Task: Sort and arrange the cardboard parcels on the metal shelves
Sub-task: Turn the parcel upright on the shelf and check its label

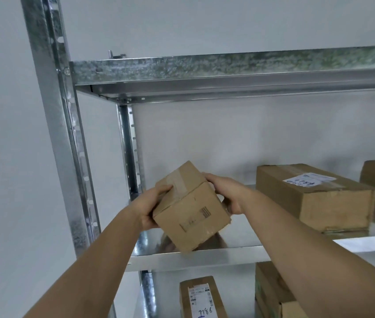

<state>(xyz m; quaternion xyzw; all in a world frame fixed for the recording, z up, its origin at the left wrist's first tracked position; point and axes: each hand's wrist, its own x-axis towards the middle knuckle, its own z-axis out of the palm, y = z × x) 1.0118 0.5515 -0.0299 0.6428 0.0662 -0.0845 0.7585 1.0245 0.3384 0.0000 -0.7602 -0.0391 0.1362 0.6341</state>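
A person's left hand (153,208) and right hand (227,195), fingers curled round opposite sides, hold a small cardboard parcel (190,208) tilted over the front edge of the middle metal shelf (195,257). Its low corner, at 6 o'clock, could catch the lip and twist free. At 3 o'clock, a long labelled parcel (312,196) limits room; a careless slide might knock it.

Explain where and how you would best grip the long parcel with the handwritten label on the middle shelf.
Grip the long parcel across its two long side faces, coming from the open shelf front; its narrow end faces forward, and there is bare shelf to its left.
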